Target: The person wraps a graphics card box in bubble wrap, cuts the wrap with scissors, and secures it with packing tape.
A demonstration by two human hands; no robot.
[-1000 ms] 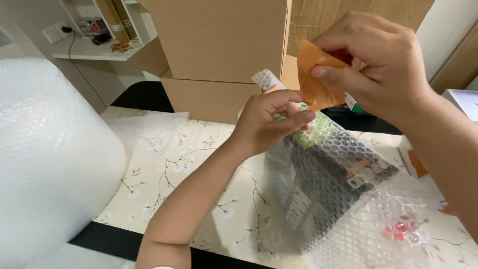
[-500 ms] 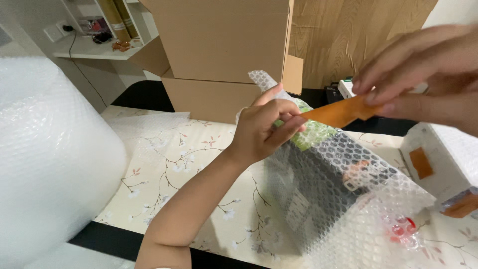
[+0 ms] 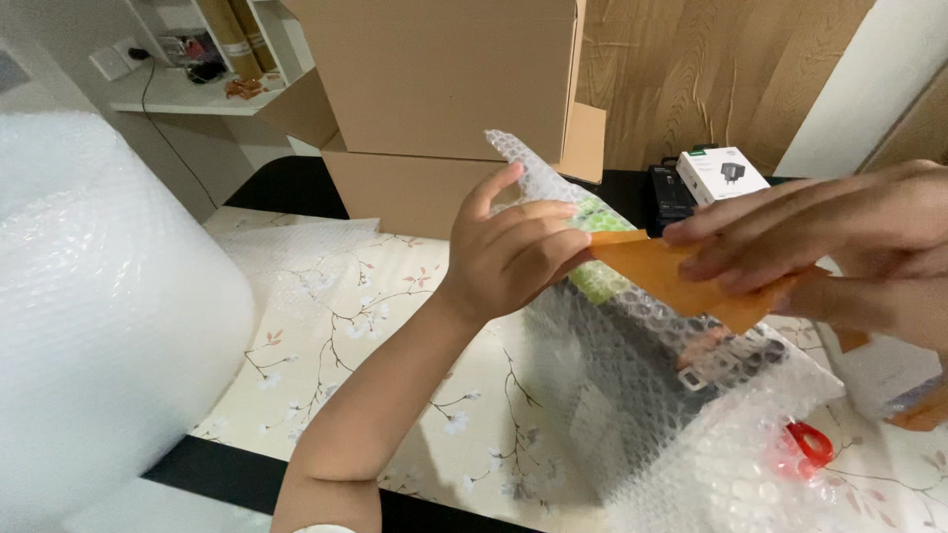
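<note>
Since a moment ago, my right hand [image 3: 839, 252] has drawn the brown tape strip [image 3: 681, 276] out rightward. Its long axis runs nearly level, pinched between my right fingers. My left hand [image 3: 509, 252] curls around the bubble-wrapped package [image 3: 632, 385], upright over the table [image 3: 326, 326].

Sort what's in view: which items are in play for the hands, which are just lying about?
In play: left hand steadying the bubble-wrapped item; right hand pulling the tan tape strip.

Lying about: bubble wrap roll, cardboard boxes, small white box, red-handled scissors under wrap.
</note>
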